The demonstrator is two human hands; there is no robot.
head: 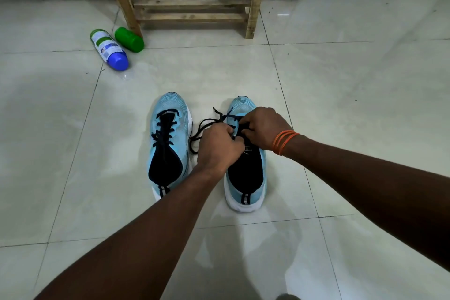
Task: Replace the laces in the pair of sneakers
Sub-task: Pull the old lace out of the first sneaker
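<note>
The curled fingers of the left hand (219,147) and the right hand (264,126) pinch the black lace (201,126) over the middle of the right sneaker (253,192). Loose loops of the lace lie between it and the laced-up left sneaker (168,109). Both shoes sit side by side on the tile floor (341,105).

Left of right sneaker (246,178): left sneaker (168,153), loose black lace (209,120) between. Well beyond toe: blue-capped bottle (108,48), green bottle (129,39), wooden stool (194,17). Right: open floor (353,105).

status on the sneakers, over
Left hand and right hand both pinch the black lace at the sneaker under them. Other sneaker laced, untouched. Bottles off to the side, nothing blocking.
</note>
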